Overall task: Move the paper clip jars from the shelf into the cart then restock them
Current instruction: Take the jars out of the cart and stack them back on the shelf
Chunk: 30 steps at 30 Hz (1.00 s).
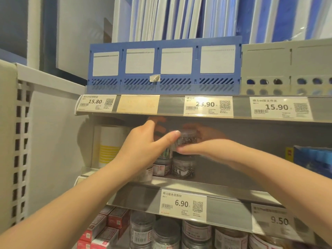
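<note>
Both arms reaching in over mid shelf (206, 185), left part.

R hand (203, 141): clamped on clear jar (186, 139) of dark clips, fingers curled round far side, thumb along near bottom edge. Jar up off the shelf, blurred, just above two lower jars (183, 168) standing side by side at shelf front.

L hand (143, 146): just left of held jar, thumb tip touching its lid edge, fingers curled toward shelf back. Coloured-clip jar (166, 155) partly hidden under L thumb, sitting on the left lower jar. Whether L fingers close on it: can't tell.

Same shelf: white/yellow box (106, 146) at far left, blue packs (312, 159) at right, well apart from jars.

Price tag (183, 203) reading 6.90 on rail below jars.

Bottom shelf: more clip jars (167, 232) in rows, red boxes (107, 229) to their left.

Top shelf: blue file rack (163, 67), grey rack (287, 69) just to its right, folders standing behind both.
</note>
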Tool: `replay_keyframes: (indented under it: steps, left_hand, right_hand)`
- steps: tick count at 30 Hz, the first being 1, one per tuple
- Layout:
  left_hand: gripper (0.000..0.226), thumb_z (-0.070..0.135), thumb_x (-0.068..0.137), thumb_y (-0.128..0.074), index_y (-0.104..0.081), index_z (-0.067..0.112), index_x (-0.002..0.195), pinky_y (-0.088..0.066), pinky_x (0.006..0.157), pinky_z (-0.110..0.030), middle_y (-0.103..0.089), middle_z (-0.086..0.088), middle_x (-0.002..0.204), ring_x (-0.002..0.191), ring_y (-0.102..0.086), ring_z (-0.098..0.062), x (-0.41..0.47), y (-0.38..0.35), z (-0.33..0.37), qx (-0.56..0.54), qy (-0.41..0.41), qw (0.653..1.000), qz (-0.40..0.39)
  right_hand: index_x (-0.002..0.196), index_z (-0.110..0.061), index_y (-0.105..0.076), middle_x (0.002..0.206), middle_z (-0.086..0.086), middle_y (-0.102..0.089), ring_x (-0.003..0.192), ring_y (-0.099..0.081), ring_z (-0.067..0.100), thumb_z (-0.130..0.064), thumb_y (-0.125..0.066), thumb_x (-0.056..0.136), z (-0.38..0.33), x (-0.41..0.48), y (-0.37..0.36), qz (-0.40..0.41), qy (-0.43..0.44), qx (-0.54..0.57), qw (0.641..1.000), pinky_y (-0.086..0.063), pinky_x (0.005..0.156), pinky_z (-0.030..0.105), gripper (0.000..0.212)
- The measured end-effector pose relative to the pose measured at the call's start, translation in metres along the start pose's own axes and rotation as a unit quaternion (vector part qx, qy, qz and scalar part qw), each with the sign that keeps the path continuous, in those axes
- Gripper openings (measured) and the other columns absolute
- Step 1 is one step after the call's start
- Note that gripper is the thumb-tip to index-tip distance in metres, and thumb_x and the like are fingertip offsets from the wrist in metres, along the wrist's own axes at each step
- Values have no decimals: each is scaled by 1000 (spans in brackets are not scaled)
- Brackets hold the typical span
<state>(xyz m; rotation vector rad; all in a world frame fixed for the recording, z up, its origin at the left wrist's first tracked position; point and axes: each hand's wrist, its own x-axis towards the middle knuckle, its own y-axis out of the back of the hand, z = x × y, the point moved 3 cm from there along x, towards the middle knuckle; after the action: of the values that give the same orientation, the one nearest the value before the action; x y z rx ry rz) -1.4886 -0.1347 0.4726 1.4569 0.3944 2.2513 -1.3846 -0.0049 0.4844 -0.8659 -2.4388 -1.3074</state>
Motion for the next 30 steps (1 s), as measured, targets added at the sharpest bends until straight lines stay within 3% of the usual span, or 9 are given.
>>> replay_keyframes:
  steps: [3, 6, 8, 13, 16, 19, 22, 25, 30]
  left_hand:
    - [32, 40, 89, -51, -55, 18, 111, -45, 83, -34, -63, 5, 102, 95, -58, -13, -1, 5, -13, 64, -13, 997, 34]
    - [25, 34, 92, -50, -58, 11, 87, -31, 65, -33, -55, 2, 73, 77, -52, -23, -4, 5, -21, 126, -7, 990, 55]
    - [26, 31, 92, -50, -60, 7, 92, -21, 60, -31, -42, 7, 62, 71, -45, -24, -5, 4, -22, 141, -18, 988, 64]
    - [25, 22, 91, -54, -61, 4, 106, -19, 62, -26, -34, 9, 64, 74, -37, -20, -7, 2, -22, 137, -42, 987, 70]
    - [9, 19, 89, -55, -56, 11, 86, -16, 59, -27, -33, 10, 61, 68, -35, -19, -9, 2, -22, 116, -47, 990, 66]
    - [32, 30, 88, -50, -31, 19, 65, -15, 58, -31, -35, 5, 58, 59, -35, -15, -10, 1, -29, 115, -38, 991, 53]
    - [29, 38, 80, -40, -28, 21, 59, -16, 57, -32, -36, 4, 59, 64, -37, -22, -12, 1, -35, 119, -34, 991, 51]
    - [39, 27, 90, -50, -27, 22, 60, -16, 58, -30, -35, 5, 60, 68, -37, -22, -13, 1, -37, 116, -33, 991, 53]
    - [38, 20, 89, -53, -28, 22, 61, -15, 59, -30, -33, 8, 60, 68, -35, -21, -15, 1, -35, 114, -40, 991, 55]
  right_hand:
    - [134, -30, -42, 126, -10, -49, 103, -48, 10, -42, -74, 72, 6, 7, 6, 54, -47, -76, 994, -37, 85, 21, 71]
    - [136, -25, -41, 135, -5, -46, 115, -46, 14, -43, -71, 77, 14, 7, 5, 61, -75, -85, 992, -32, 84, 22, 69]
    - [135, -23, -41, 134, -4, -47, 112, -46, 15, -48, -70, 75, 19, 9, -1, 59, -93, -90, 990, -33, 83, 22, 72]
    - [133, -26, -38, 118, -7, -45, 100, -44, 11, -45, -75, 71, 25, 9, -13, 43, -93, -101, 990, -35, 79, 24, 75]
    - [131, -28, -39, 116, -9, -42, 101, -41, 10, -44, -75, 72, 27, 8, -14, 48, -90, -105, 989, -33, 82, 23, 71]
    - [124, -33, -41, 112, -10, -44, 100, -46, 12, -44, -76, 71, 28, 8, -15, 41, -98, -100, 989, -36, 77, 24, 64]
    - [115, -37, -40, 105, -11, -45, 98, -48, 12, -41, -78, 68, 27, 6, -15, 33, -106, -98, 989, -36, 65, 20, 60]
    - [111, -35, -40, 104, -12, -44, 97, -48, 13, -40, -80, 66, 27, 6, -14, 47, -107, -103, 988, -35, 63, 19, 60]
    - [111, -31, -42, 102, -12, -45, 95, -48, 12, -40, -81, 66, 26, 5, -16, 56, -104, -100, 988, -35, 62, 18, 60]
